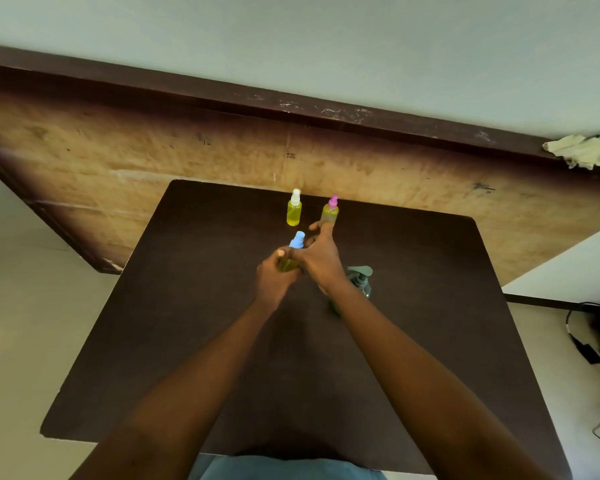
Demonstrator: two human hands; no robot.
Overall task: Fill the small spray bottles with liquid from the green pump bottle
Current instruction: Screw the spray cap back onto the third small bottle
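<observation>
Left hand [277, 271] wraps the small blue-capped spray bottle of yellow-green liquid [293, 252] at mid-counter [187, 306]. Right hand [321, 259] touches its cap, fingers loosely spread. Beyond that bottle stand the white-capped spray bottle [294, 209] and pink-capped one [330, 211]. The green pump bottle [361, 280] sits right of it.

We see a dark wooden desk [194, 323] with a matt finish, clear glossy plastic spray bottles [293, 213], a worn, scratched wood board [153, 157] behind, and a crumpled cloth [584, 152].
</observation>
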